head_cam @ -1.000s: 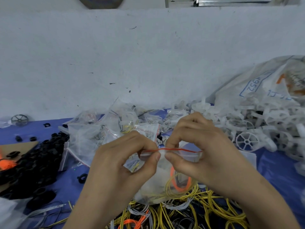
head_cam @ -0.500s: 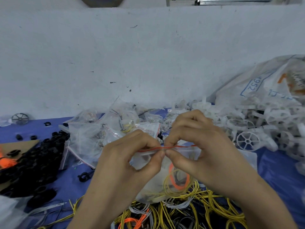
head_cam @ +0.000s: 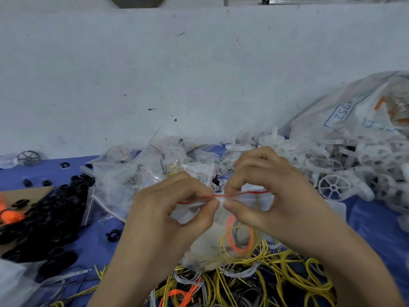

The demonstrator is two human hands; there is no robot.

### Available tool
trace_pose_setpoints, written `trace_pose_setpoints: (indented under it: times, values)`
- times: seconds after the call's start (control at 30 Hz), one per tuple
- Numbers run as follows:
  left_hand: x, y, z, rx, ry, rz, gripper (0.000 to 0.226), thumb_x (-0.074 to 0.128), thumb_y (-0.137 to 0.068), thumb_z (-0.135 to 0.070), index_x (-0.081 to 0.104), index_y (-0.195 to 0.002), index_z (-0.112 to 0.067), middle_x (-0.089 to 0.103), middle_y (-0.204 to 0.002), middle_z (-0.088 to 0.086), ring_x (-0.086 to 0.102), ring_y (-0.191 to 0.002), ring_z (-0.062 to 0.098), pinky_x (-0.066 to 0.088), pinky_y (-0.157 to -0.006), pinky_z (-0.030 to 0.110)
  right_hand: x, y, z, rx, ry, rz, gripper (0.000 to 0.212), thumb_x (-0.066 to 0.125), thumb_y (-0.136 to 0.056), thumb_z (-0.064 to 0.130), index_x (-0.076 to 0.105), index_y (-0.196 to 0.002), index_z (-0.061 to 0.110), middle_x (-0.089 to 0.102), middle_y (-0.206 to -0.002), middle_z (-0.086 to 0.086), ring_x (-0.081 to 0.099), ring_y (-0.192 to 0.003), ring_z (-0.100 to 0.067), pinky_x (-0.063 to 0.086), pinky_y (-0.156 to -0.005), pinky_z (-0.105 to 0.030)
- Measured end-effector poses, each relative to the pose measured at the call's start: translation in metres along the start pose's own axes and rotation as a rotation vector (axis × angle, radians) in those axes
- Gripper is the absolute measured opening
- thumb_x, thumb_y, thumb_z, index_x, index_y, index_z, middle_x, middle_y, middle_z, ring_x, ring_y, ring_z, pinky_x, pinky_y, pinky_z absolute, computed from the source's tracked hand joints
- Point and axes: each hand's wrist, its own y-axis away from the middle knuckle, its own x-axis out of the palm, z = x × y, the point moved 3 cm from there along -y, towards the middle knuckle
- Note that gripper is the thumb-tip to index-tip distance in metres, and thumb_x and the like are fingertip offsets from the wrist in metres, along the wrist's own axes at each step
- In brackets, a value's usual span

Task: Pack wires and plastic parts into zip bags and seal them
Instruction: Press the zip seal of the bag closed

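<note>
A clear zip bag with a red seal strip hangs in front of me, holding coiled yellow and orange wires and pale plastic parts. My left hand pinches the bag's red top edge at its left half between thumb and fingers. My right hand pinches the same edge just to the right, thumb tips almost meeting at the middle. Below the bag lies a loose heap of yellow, grey, black and orange wires.
Filled zip bags are piled behind the hands on the blue cloth. Black plastic rings lie heaped at left by a cardboard piece. White plastic wheels and a large printed sack fill the right. A pale wall stands behind.
Both hands have drifted slightly with the bag, and the thumbs have come closer together along the red strip. The bag's top edge looks more pressed together at the middle.
</note>
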Motion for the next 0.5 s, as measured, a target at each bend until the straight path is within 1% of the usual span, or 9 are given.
trace_pose_setpoints:
  times: [0.1,0.13,0.17,0.23,0.3,0.37,0.43,0.5]
  values:
    - [0.0,0.0,0.0,-0.02,-0.008,-0.017,0.008,0.066,-0.079,-0.028,0.065,-0.071,-0.025,0.06,-0.071,-0.01,0.059,-0.07,0.002,0.039,-0.062,0.008,-0.004,0.001,-0.004,0.017,-0.005,0.001,0.013,0.067,-0.073,0.031,0.055,-0.072,0.038,0.056,-0.079,0.022,0.045,-0.102,0.001,0.033,-0.089,-0.029]
    - [-0.001,0.0,0.0,-0.024,-0.025,-0.009,0.008,0.066,-0.079,-0.027,0.065,-0.072,-0.026,0.06,-0.071,-0.011,0.058,-0.07,0.001,0.039,-0.061,0.008,-0.004,0.001,-0.004,0.014,0.005,-0.002,0.014,0.067,-0.073,0.031,0.054,-0.071,0.038,0.056,-0.078,0.022,0.045,-0.102,0.001,0.033,-0.088,-0.028]
    - [-0.001,0.001,0.001,-0.022,-0.059,0.007,0.008,0.064,-0.08,-0.031,0.066,-0.073,-0.027,0.06,-0.072,-0.012,0.057,-0.069,0.0,0.039,-0.061,0.01,-0.003,0.001,-0.003,0.008,0.024,-0.005,0.014,0.067,-0.073,0.03,0.054,-0.071,0.037,0.055,-0.078,0.022,0.044,-0.1,0.003,0.032,-0.088,-0.028]
    - [-0.003,0.002,0.0,-0.008,-0.14,0.042,0.016,0.056,-0.081,-0.041,0.068,-0.077,-0.031,0.061,-0.074,-0.016,0.057,-0.069,-0.002,0.041,-0.059,0.017,0.0,0.0,-0.001,-0.007,0.06,-0.003,0.012,0.066,-0.074,0.03,0.056,-0.072,0.036,0.054,-0.077,0.023,0.042,-0.097,0.004,0.031,-0.088,-0.028]
    - [-0.005,0.002,-0.002,0.002,-0.185,0.052,0.02,0.053,-0.081,-0.044,0.07,-0.078,-0.033,0.062,-0.073,-0.018,0.057,-0.069,-0.002,0.042,-0.059,0.022,0.003,-0.001,0.001,-0.021,0.07,0.008,0.005,0.066,-0.075,0.032,0.061,-0.073,0.032,0.054,-0.078,0.023,0.042,-0.096,0.003,0.032,-0.089,-0.03]
    - [-0.005,0.002,-0.004,0.011,-0.194,0.049,0.021,0.053,-0.081,-0.044,0.07,-0.078,-0.032,0.062,-0.071,-0.018,0.057,-0.068,-0.002,0.042,-0.059,0.019,0.004,-0.001,0.002,-0.034,0.09,0.019,0.004,0.066,-0.075,0.034,0.063,-0.075,0.031,0.054,-0.079,0.022,0.041,-0.096,0.003,0.031,-0.089,-0.029]
    - [-0.005,0.002,-0.002,-0.014,-0.159,0.042,0.019,0.055,-0.081,-0.042,0.068,-0.075,-0.031,0.061,-0.07,-0.017,0.059,-0.067,0.0,0.04,-0.061,0.011,0.001,0.0,0.0,-0.008,0.073,0.025,0.006,0.066,-0.074,0.037,0.061,-0.077,0.036,0.055,-0.082,0.023,0.042,-0.098,0.003,0.031,-0.09,-0.029]
    - [-0.006,0.003,0.001,-0.034,-0.147,0.009,0.014,0.061,-0.08,-0.037,0.067,-0.071,-0.028,0.062,-0.068,-0.015,0.06,-0.067,0.002,0.04,-0.062,0.008,-0.006,0.002,-0.007,0.028,0.032,0.027,0.008,0.068,-0.076,0.039,0.064,-0.078,0.033,0.058,-0.085,0.022,0.045,-0.101,0.002,0.033,-0.092,-0.03]
